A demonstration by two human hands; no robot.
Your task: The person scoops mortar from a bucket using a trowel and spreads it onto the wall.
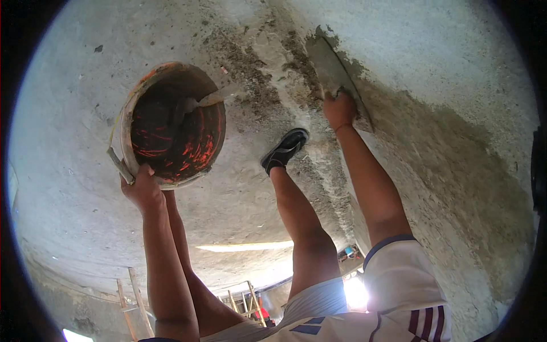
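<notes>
My left hand is closed on the near rim of a mortar-caked bucket, beside its hanging grip. Dark wet mortar coats the bucket's inside, with orange showing through in streaks. A small trowel leans in it, its pale handle reaching over the right rim. At the foot of the wall on the right, my right hand is wrapped round the handle of a long, flat plastering trowel. The blade lies against the wall, smeared grey; the handle is mostly hidden by my fingers.
Damp fresh plaster covers the lower wall, with paler dry wall above. Crumbs and mortar debris line the floor along the wall. My sandalled foot stands between bucket and wall. Wooden frames stand behind me.
</notes>
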